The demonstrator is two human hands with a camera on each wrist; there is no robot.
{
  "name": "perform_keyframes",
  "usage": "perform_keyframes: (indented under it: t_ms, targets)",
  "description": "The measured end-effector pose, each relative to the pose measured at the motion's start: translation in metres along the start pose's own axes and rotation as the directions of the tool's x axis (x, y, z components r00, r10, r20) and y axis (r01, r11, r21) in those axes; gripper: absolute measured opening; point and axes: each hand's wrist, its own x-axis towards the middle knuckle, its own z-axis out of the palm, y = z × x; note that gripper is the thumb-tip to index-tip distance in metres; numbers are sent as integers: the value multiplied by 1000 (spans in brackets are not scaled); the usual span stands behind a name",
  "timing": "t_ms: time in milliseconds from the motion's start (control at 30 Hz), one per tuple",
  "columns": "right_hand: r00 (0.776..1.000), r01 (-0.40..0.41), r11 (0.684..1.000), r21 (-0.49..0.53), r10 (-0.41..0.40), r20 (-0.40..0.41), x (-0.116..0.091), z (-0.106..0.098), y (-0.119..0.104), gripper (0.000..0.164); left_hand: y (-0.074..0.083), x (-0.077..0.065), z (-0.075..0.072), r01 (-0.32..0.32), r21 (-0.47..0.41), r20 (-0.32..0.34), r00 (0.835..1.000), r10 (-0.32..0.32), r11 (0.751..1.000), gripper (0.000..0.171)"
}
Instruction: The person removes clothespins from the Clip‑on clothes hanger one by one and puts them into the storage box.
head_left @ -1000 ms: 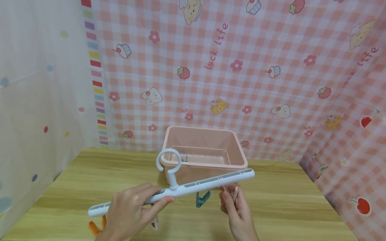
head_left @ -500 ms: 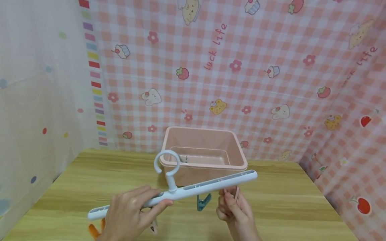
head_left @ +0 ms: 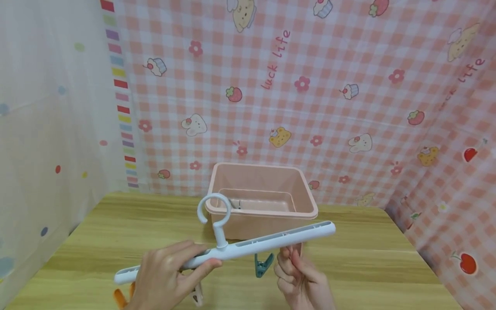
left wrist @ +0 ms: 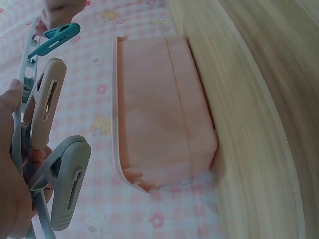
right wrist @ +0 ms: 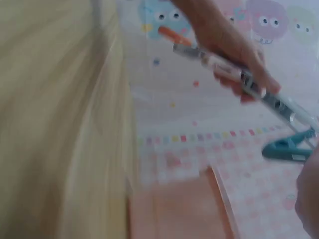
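Note:
A light blue clip hanger [head_left: 275, 242] is held above the table, its hook upward and its right end higher than its left. My left hand [head_left: 166, 271] grips the bar left of the hook. Under the right part of the bar, my right hand [head_left: 304, 280] pinches a pink clothespin [head_left: 297, 248], mostly covered by the fingers. A teal clothespin [head_left: 263, 265] hangs just left of that hand. An orange clothespin [head_left: 121, 298] hangs near the left end, partly behind my left hand. The left wrist view shows a beige clothespin [left wrist: 46, 102] and a grey clothespin [left wrist: 71, 191] along the bar.
Behind the hanger a pink plastic bin [head_left: 267, 226] stands on the wood-grain table [head_left: 368, 254]; a small dark item [head_left: 237, 204] shows inside it. A pink checked cloth [head_left: 248, 116] rises at the back, and more printed cloth hangs on both sides.
The hanger's right end has shifted slightly right and down. My right hand has dropped a little, its fingers now tighter around the pink clothespin. The teal clothespin has moved slightly down and right.

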Motion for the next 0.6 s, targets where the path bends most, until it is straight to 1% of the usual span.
perform_keyframes:
  t_ms: [33, 67, 133, 200, 267, 300, 367, 433, 467, 500, 533, 567, 600]
  targets:
    - [999, 20, 997, -69, -22, -28, 0, -1, 0, 43, 0, 0, 0, 4, 8, 5, 1000, -4, 1000, 21]
    - [997, 40, 987, -154, -50, -61, 0, -3, -1, 41, 0, 0, 0, 4, 22, 9, 1000, -4, 1000, 21]
    - [984, 65, 941, -331, -116, -137, -1, -6, 0, 37, 1, -1, 1, 5, 58, 14, 1000, -5, 998, 22]
    - [960, 52, 884, -466, -172, -219, -2, -8, 1, 30, 3, -1, 1, 4, 103, 28, 1000, -7, 995, 23]
    - [925, 9, 819, -574, -224, -306, -4, -9, 3, 26, 5, -1, 2, 11, 145, 42, 999, -17, 989, 25]
    - [909, -16, 791, -611, -243, -339, -4, -10, 4, 24, 6, -1, 3, 19, 159, 50, 998, -27, 987, 25]
    - [865, -86, 743, -664, -275, -420, -4, -10, 5, 20, 8, 0, 4, 36, 185, 63, 997, -49, 982, 26]
    - [822, -153, 687, -710, -311, -478, -3, -9, 7, 16, 8, 0, 4, 53, 194, 64, 996, -67, 980, 27]
    - [811, -175, 650, -740, -331, -483, -2, -9, 7, 14, 8, 0, 4, 58, 194, 61, 996, -72, 979, 27]
    - [805, -191, 608, -770, -352, -478, -2, -9, 8, 13, 8, 0, 4, 61, 194, 58, 996, -73, 979, 27]
    - [802, -207, 560, -802, -372, -467, -1, -8, 8, 13, 8, 0, 4, 61, 193, 55, 996, -73, 979, 27]
    - [810, -209, 504, -838, -392, -437, -1, -8, 7, 14, 7, 0, 3, 62, 190, 50, 996, -73, 980, 27]
    - [814, -213, 442, -872, -413, -408, -1, -8, 7, 15, 7, 0, 3, 63, 186, 46, 996, -73, 980, 26]
